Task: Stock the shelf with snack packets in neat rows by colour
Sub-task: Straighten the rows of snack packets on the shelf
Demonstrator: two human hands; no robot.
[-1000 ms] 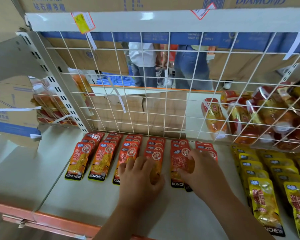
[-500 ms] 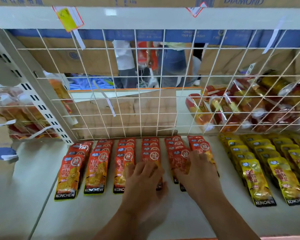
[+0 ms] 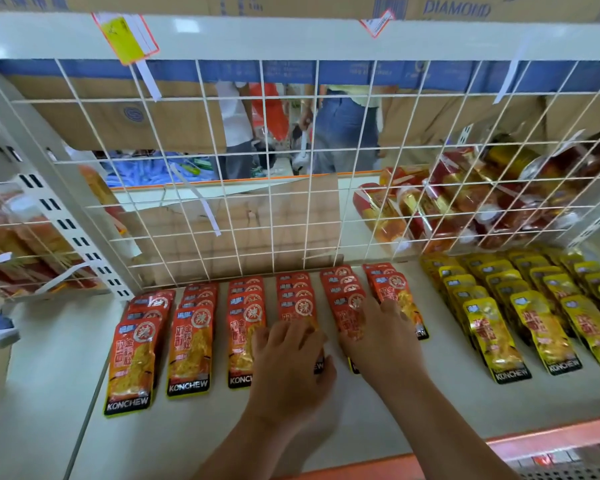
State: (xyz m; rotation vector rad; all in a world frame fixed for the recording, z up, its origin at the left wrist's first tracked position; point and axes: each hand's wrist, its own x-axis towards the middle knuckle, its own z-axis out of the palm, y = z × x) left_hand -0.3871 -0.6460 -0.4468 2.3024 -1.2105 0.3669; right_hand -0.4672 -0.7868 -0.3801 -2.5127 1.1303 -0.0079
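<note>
Several rows of red-orange KONCHEW snack packets (image 3: 191,344) lie overlapped on the white shelf (image 3: 413,403), running back to the wire grid. To their right lie rows of yellow packets (image 3: 492,334) of the same brand. My left hand (image 3: 288,372) rests palm down on the front packet of the fourth red row, fingers slightly curled, hiding most of it. My right hand (image 3: 378,341) lies flat over the fifth red row, its fingertips reaching the sixth row's front packet. Neither hand lifts a packet.
A white wire grid (image 3: 271,209) closes the shelf's back. Behind it sit cardboard (image 3: 257,230), red-and-gold packs (image 3: 465,202) and people standing (image 3: 343,133). A slotted upright (image 3: 59,223) bounds the left side. An orange strip (image 3: 534,441) edges the shelf front.
My view has shifted right and closer to the shelf. Both hands stay on the red rows; the right hand has slid slightly towards the sixth row.
</note>
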